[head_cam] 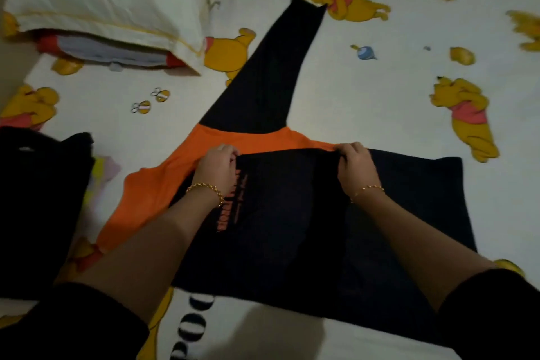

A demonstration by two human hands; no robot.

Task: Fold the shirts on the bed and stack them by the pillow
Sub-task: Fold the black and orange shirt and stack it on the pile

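The black-and-orange long-sleeved fabric shirt point(292, 213) lies flat beneath both forearms, its folded black edge pinched by the left hand point(217, 165) and right hand point(355, 164), so uneven pulling could skew the fold or bunch the long black sleeve point(271, 82) stretched beyond them.
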